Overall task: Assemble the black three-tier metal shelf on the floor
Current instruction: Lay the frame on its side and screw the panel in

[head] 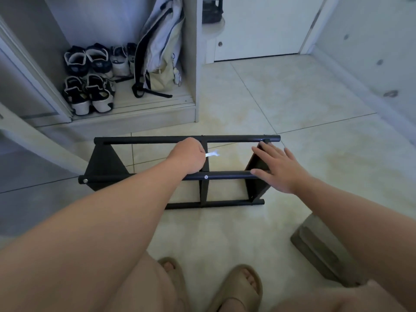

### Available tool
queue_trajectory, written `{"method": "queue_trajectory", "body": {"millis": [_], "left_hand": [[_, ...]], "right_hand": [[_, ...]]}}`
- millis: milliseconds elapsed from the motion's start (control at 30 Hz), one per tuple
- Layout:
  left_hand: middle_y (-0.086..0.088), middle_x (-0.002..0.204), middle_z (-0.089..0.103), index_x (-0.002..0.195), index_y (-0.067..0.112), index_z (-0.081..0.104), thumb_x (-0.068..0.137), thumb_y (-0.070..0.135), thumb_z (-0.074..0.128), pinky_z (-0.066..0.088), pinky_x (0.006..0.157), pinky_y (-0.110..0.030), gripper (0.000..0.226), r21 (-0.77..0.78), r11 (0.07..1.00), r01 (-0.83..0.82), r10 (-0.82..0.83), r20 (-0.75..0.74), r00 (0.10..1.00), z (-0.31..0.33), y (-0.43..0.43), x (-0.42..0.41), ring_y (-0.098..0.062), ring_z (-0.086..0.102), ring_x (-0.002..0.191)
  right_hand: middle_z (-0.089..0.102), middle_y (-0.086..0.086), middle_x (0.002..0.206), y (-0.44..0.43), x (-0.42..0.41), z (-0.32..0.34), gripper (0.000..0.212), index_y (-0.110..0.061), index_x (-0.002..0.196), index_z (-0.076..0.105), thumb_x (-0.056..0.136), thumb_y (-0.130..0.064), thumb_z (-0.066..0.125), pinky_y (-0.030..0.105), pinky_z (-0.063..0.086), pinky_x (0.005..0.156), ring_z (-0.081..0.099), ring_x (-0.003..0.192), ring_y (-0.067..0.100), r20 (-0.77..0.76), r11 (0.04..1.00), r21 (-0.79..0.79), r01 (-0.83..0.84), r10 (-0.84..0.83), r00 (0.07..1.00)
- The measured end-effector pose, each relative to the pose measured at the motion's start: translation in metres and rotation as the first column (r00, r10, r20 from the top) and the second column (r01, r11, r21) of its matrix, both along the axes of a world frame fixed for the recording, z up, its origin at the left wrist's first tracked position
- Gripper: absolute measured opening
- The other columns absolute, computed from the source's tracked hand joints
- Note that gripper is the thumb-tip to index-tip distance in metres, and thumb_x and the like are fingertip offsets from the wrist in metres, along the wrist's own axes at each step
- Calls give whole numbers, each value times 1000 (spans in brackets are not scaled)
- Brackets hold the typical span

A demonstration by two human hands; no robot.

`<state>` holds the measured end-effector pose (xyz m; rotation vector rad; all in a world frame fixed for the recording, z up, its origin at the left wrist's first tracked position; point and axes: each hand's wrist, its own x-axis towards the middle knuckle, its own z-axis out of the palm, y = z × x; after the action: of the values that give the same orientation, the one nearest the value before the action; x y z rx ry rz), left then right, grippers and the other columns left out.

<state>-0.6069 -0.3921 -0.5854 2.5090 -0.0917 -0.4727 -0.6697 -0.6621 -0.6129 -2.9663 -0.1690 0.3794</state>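
- Left hand point(188, 156), arm outstretched, grips a small silver flat wrench point(212, 153) over the black tubular metal shelf point(146, 140) lying on the floor point(292, 97).
- Right hand point(279, 170), fingers spread straight, rests on the shelf's right end.

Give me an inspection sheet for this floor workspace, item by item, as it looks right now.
Surface: pale glossy tiled floor, dark grout lines.
Job's things: black tubular metal shelf frame lying on its side; small silver flat wrench beside its centre upright.
Clutter: flat grey object at right, unidentifiable.
Hands: left hand grips the wrench; right hand rests flat on the frame's right end panel.
Cables: nothing seen.
Surroundings: open closet with dark and white shoes and a pale backpack; white door.
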Motion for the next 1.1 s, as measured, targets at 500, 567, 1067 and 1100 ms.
{"method": "queue_trajectory", "body": {"millis": [500,567,1067,1100], "left_hand": [[-2,84,62,84,23,66,94,13,58,48,72,-31,16,44,744,666,-653,-161,740,-33,-254,-78,-23,55,78],[-5,85,62,84,22,67,92,10,58,51,76,-35,17,70,649,758,-733,-210,647,-54,-286,-83,-25,53,78],[-6,121,70,113,19,70,92,21,61,49,98,-31,22,-71,692,719,-694,-342,634,-215,-362,-136,-27,62,115],[-6,123,69,116,18,68,92,22,62,49,98,-32,24,-71,688,722,-696,-345,630,-213,-361,-134,-27,61,116]], "right_hand": [[45,2,155,-189,-174,-35,54,-25,154,40,103,-39,50,39,38,113,43,141,25,-192,865,-66,497,-500,845],[50,4,151,-207,-185,-61,51,-22,151,45,103,-37,52,38,40,111,48,137,26,-259,832,-70,550,-547,796],[68,4,129,-221,-195,-183,35,-24,132,62,99,-34,55,42,53,97,63,117,27,-401,668,-11,744,-684,609],[68,4,129,-220,-195,-182,35,-24,132,62,100,-34,55,42,53,97,63,117,27,-401,664,-6,747,-686,607]]}}
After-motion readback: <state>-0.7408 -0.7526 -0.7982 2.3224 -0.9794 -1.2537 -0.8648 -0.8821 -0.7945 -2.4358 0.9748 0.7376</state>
